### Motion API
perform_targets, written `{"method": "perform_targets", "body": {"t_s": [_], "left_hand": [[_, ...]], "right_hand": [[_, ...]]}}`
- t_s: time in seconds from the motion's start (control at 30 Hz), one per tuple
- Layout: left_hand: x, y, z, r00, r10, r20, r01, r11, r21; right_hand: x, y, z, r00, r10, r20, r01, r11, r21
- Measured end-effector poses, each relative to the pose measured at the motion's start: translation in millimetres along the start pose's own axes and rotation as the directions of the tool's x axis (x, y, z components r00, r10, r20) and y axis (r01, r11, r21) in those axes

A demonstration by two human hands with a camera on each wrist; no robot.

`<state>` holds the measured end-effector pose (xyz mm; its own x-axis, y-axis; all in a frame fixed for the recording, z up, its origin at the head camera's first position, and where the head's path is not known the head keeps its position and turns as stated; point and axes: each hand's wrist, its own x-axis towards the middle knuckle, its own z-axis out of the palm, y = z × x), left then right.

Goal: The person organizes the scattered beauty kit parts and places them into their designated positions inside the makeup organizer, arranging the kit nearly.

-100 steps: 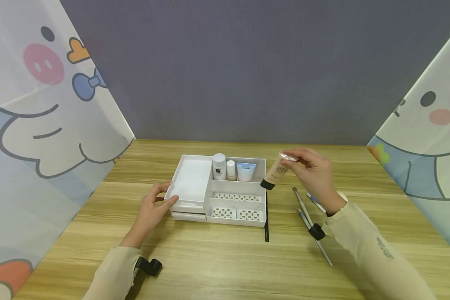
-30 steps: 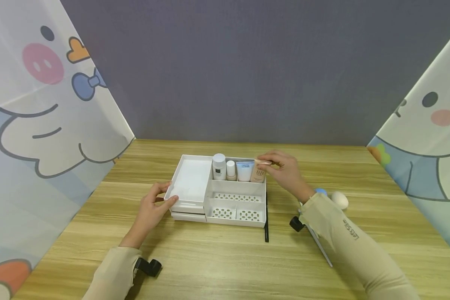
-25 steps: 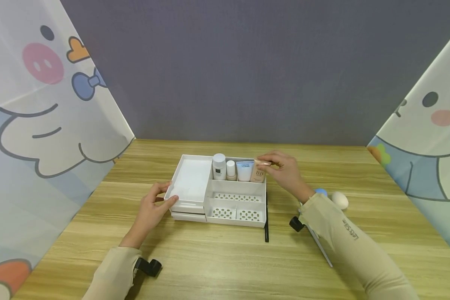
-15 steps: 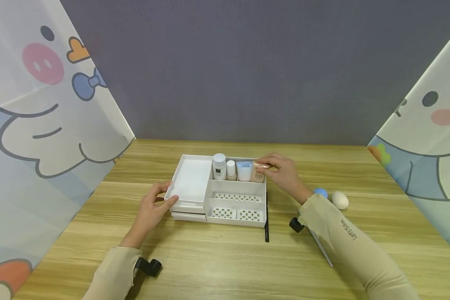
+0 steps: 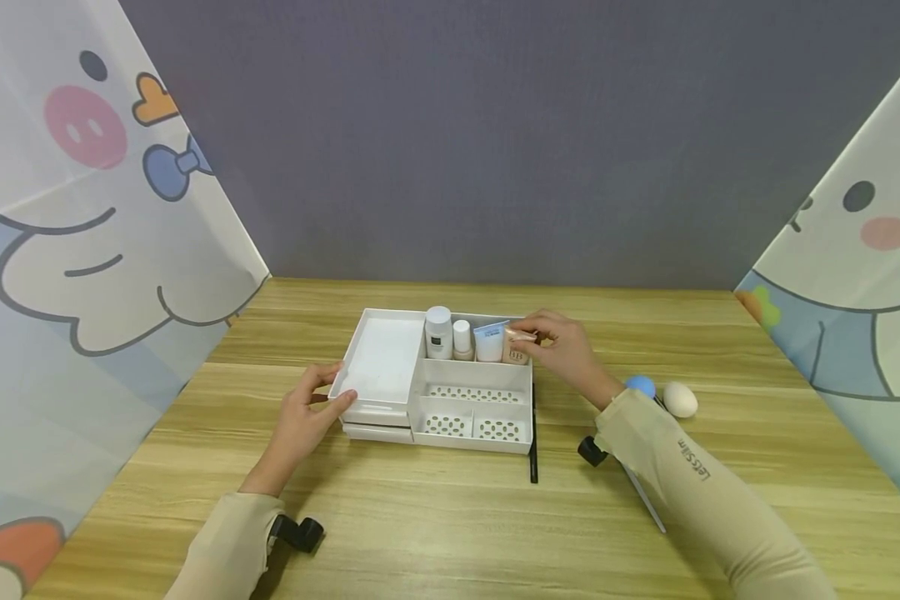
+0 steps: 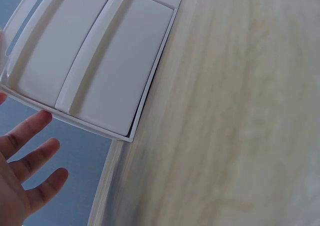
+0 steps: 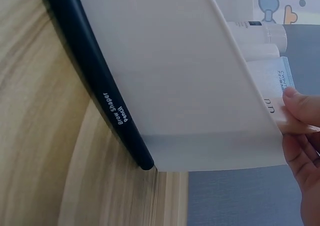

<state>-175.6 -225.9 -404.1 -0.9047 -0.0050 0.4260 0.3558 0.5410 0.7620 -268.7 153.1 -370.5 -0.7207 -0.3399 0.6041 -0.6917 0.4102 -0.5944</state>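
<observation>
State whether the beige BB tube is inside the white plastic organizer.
In: the beige BB tube sits inside the white plastic organizer, its lower end hidden behind a divider, right fingers pinching its top.

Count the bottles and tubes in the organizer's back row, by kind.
Bottles: 2 (tall bottle, short bottle)
Tubes: 2 (blue tube, BB tube, pinched in the right hand's fingers)
Total: 4
</observation>
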Motion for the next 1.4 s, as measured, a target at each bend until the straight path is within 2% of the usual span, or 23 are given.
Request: {"method": "perform_targets", "body": {"t_s": [0.27, 0.6, 0.83, 1.03, 1.4], "left_hand": [[0.6, 0.1, -0.2, 1.0, -0.002, 0.011, 0.002, 1.0, -0.006], [0.4, 1.5, -1.6, 1.0, -0.006, 0.015, 0.006, 1.0, 0.0], [0.3, 0.5, -1.3, 1.0, 0.013, -0.003, -0.013, 1.0, -0.002], [0.2, -0.2, -1.0, 1.0, 0.014, -0.008, -0.014, 1.0, -0.006], [0.9, -0.9, -0.3, 1.0, 0.011, -0.004, -0.011, 1.0, -0.011]], "right_hand": [[-0.8, 0.4, 0.1, 1.0, -0.024, -0.013, 0.024, 0.999, 0.021], [-3.7, -3.0, -1.7, 0.997, 0.073, 0.008, -0.073, 0.993, 0.092], [-7.2, -8.8, -7.4, 0.983, 0.174, 0.05, -0.179, 0.975, 0.134], [-12.8, -10.2, -17.9, 0.984, 0.174, 0.045, -0.179, 0.968, 0.177], [-20.3, -14.9, -40.1, 0.977, 0.213, 0.025, -0.214, 0.969, 0.121]]}}
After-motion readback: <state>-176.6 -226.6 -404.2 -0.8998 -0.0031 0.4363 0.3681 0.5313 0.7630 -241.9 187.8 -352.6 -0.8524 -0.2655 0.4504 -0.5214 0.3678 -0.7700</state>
